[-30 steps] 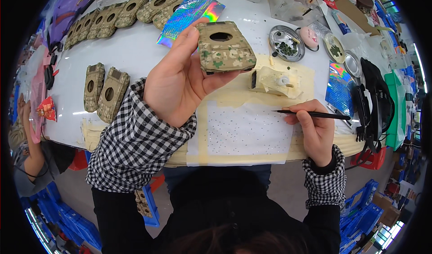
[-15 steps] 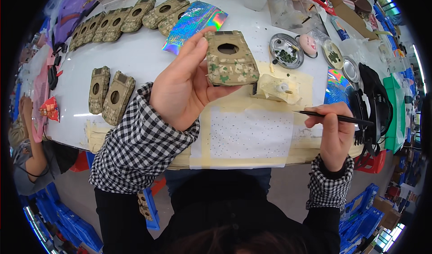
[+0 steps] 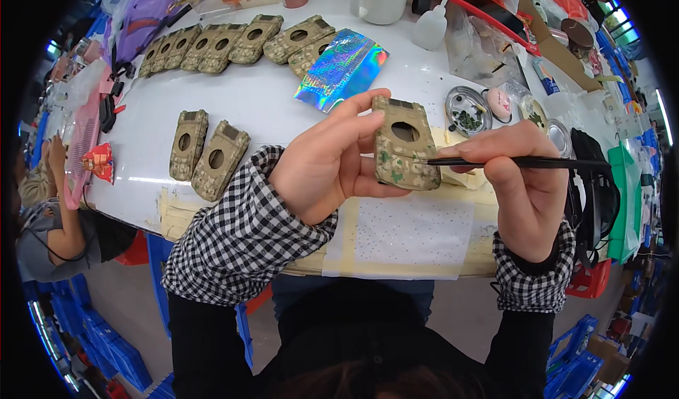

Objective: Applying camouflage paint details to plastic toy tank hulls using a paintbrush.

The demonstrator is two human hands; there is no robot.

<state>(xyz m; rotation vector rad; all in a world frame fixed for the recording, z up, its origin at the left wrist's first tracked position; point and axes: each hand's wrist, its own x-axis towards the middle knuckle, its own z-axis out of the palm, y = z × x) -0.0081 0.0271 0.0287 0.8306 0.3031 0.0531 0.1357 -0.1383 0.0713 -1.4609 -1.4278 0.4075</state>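
My left hand point(image 3: 311, 162) holds a camouflage-painted model tank hull point(image 3: 396, 160) with a round hole in its upper deck. Its fingers and thumb grip the hull along the left side and from beneath. Black tweezers point(image 3: 559, 162) are pinched in my right hand point(image 3: 527, 194), their tip at the hull's lower deck, on or just above the green patches. Any tiny part at the tip is too small to make out. Under my hands lies a white sheet point(image 3: 414, 233) scattered with tiny dark specks, taped along the near table edge.
Two more tank hulls point(image 3: 220, 160) lie at the left, and several others point(image 3: 247, 40) line the back. A shiny foil pouch point(image 3: 343, 70) is beyond my left hand. At right are a round tin point(image 3: 468, 109) of small green parts and a black bag point(image 3: 594, 180). Another person sits far left.
The tweezers have come left and up from beside the white sheet to the hull. In the picture, the hull and my left hand sit lower and farther right.
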